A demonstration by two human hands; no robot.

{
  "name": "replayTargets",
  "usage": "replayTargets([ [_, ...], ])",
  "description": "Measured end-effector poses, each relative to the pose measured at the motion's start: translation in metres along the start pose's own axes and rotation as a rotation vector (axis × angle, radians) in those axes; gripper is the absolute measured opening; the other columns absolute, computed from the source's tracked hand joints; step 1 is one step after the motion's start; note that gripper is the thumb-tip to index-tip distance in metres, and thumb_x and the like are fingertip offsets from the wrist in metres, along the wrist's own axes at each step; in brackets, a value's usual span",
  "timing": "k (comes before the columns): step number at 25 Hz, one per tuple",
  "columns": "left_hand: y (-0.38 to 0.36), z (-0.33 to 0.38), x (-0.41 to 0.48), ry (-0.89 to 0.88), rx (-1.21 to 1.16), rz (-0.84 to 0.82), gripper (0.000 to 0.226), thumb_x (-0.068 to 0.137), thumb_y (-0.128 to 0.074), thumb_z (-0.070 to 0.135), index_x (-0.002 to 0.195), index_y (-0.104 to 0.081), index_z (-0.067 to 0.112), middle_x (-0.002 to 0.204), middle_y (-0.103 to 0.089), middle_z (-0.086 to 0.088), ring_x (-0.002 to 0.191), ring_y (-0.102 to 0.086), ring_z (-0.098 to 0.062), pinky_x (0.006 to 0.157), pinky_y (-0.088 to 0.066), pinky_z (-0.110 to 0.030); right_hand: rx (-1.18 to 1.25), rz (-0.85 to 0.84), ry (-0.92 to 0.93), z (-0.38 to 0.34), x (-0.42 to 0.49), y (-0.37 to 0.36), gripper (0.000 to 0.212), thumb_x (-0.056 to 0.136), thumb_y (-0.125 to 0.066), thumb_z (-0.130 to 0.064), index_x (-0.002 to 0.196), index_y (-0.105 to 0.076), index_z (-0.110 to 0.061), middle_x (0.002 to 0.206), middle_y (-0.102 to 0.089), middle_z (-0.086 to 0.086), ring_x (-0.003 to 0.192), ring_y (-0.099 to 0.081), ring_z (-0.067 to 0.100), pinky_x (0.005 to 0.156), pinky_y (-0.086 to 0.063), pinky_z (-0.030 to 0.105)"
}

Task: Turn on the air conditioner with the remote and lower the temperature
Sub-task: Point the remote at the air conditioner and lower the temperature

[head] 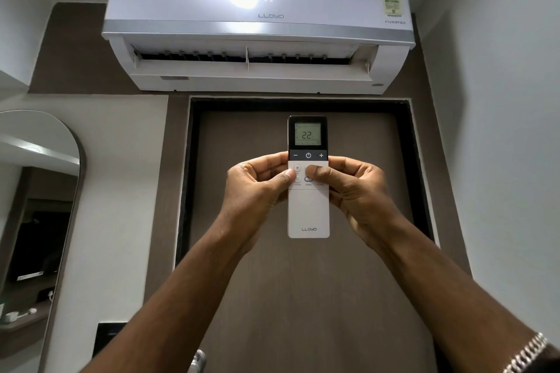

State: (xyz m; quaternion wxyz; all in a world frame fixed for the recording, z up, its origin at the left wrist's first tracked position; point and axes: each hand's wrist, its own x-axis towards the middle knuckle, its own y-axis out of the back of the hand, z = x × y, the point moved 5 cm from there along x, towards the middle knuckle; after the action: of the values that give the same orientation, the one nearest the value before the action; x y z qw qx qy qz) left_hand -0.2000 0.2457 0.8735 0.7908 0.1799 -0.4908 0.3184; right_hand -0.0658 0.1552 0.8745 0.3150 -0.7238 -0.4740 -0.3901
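A white Lloyd remote (308, 215) with a dark top is held upright in front of me, its screen reading 22. My left hand (257, 188) grips its left edge, thumb on the white button area. My right hand (354, 188) grips the right edge, its thumb lying across the upper white buttons, below the dark strip with minus, power and plus. The white Lloyd air conditioner (257, 27) hangs on the wall above, its bottom louver open, two small dashes lit on its front.
A brown door (303, 281) in a dark frame stands straight ahead under the unit, its metal handle (198, 357) low down. An arched mirror (39, 206) hangs on the left wall. A dark switch panel (106, 339) sits beside the door. A white wall runs along the right.
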Motion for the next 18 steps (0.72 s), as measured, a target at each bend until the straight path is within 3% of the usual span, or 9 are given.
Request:
replayTargets([
  [4, 0.0029, -0.0020, -0.0029, 0.004, -0.016, 0.005, 0.028, 0.079, -0.068, 0.007, 0.106, -0.066, 0.012, 0.090, -0.077, 0.004, 0.087, -0.074, -0.019, 0.068, -0.060, -0.028, -0.019, 0.009, -0.010, 0.0045, -0.0010, -0.0004, 0.042, 0.063, -0.079, -0.016, 0.101, -0.072, 0.001, 0.097, -0.078, 0.017, 0.086, -0.075, 0.031, 0.080, -0.062, 0.040],
  [18, 0.0053, -0.0024, -0.0045, -0.010, -0.026, 0.001, 0.022, 0.080, -0.066, 0.005, 0.093, -0.067, 0.023, 0.081, -0.078, 0.009, 0.083, -0.074, -0.016, 0.065, -0.059, -0.024, -0.055, -0.006, -0.008, 0.0076, -0.0014, -0.0040, 0.040, 0.064, -0.077, -0.021, 0.100, -0.070, -0.006, 0.095, -0.078, 0.011, 0.085, -0.076, 0.027, 0.074, -0.063, 0.034],
])
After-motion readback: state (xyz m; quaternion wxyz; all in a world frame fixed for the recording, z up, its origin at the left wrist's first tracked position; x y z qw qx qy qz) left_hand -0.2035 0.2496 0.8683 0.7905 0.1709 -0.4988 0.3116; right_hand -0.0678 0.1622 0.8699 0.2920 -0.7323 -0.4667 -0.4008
